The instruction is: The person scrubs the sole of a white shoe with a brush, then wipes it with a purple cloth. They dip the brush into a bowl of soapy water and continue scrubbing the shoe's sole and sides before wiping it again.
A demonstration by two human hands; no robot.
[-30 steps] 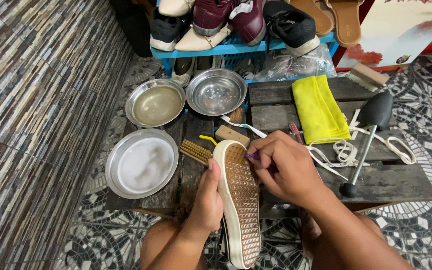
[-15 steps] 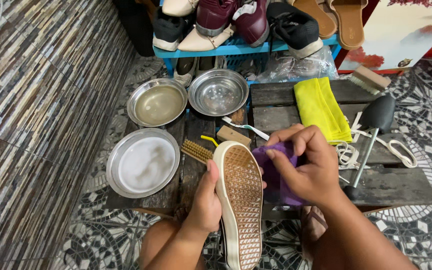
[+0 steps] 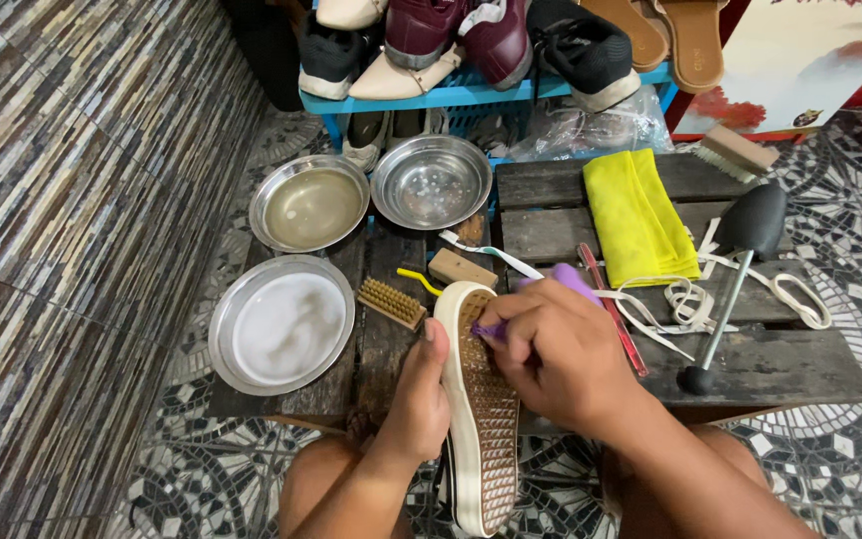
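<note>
Both hands work on a white shoe (image 3: 481, 419) turned sole-up over the person's lap, at the near edge of a low dark wooden pallet (image 3: 770, 364). The left hand (image 3: 421, 394) curls around the shoe's left side, thumb lying on the rim of the tan, waffle-patterned sole. The right hand (image 3: 551, 354) is closed around a purple-handled brush (image 3: 561, 284), pressing its working end onto the sole near the toe.

Just beyond the toe, on the pallet, lie a small wooden block (image 3: 461, 268), a yellow-handled brush with tan bristles (image 3: 391, 301) and a white toothbrush (image 3: 491, 255). To the left sit three round metal bowls: one with milky liquid (image 3: 281, 324) at the near left corner, one with cloudy water (image 3: 309, 203) behind it, and an empty one (image 3: 431, 182) beside that. Toward the right half rest a folded yellow cloth (image 3: 639, 215), loose white laces (image 3: 695, 299), a black shoe tree on a metal rod (image 3: 735, 269) and, at the far right corner, a wooden scrub brush (image 3: 735, 152).

Behind the pallet stands a blue rack (image 3: 451, 97) loaded with shoes and sandals. The floor (image 3: 202, 479) is patterned mosaic tile, and a wall of narrow striped tiles (image 3: 62, 200) runs along the left.
</note>
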